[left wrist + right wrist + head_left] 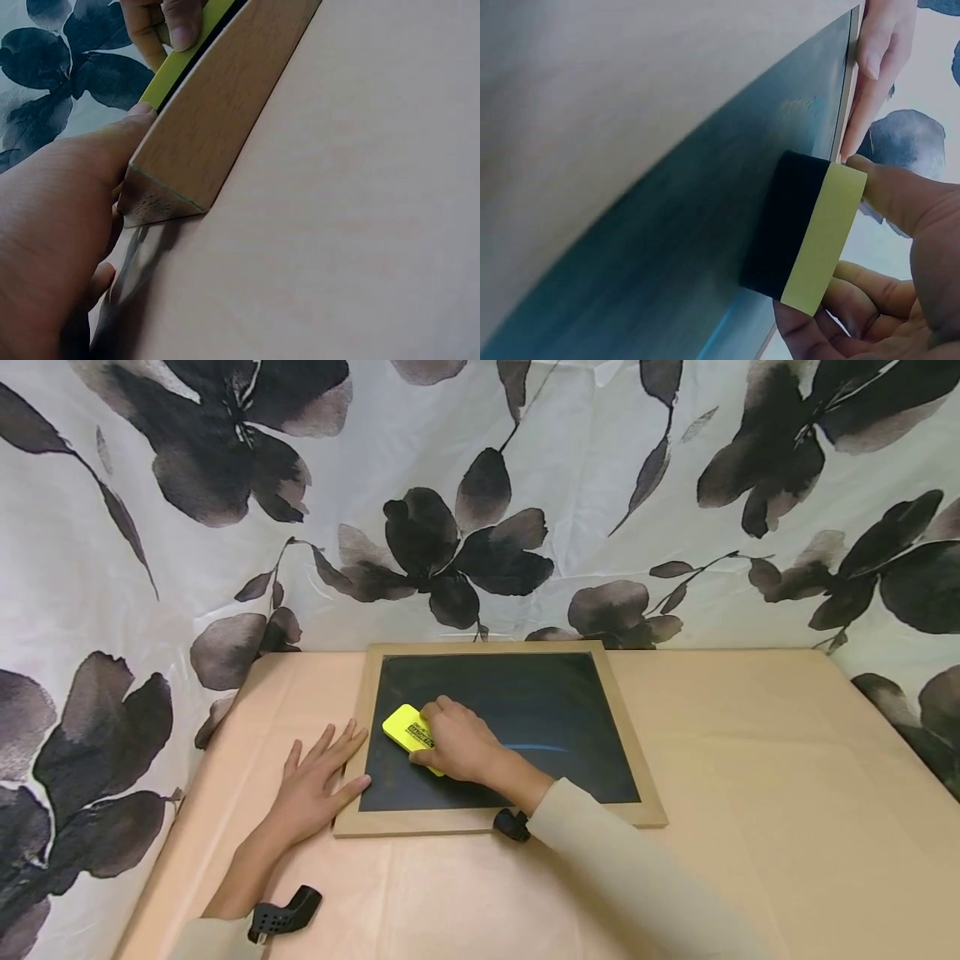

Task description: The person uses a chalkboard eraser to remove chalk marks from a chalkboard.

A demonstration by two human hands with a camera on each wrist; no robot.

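Note:
A wood-framed chalkboard lies on the table, a short blue chalk line across its middle right. Its black felt side down on the board, a yellow eraser sits toward the left of the surface. My right hand grips it between thumb and fingers; the right wrist view shows the eraser edge-on in that grip. Fingers spread and straight, my left hand rests at the frame's left side, thumb on the wood. In the left wrist view, the left thumb lies along the frame's corner.
Pale tan paper or cloth covers the table. Behind and to the sides hangs a white curtain with dark flowers. A black strap device is on the left wrist, another on the right.

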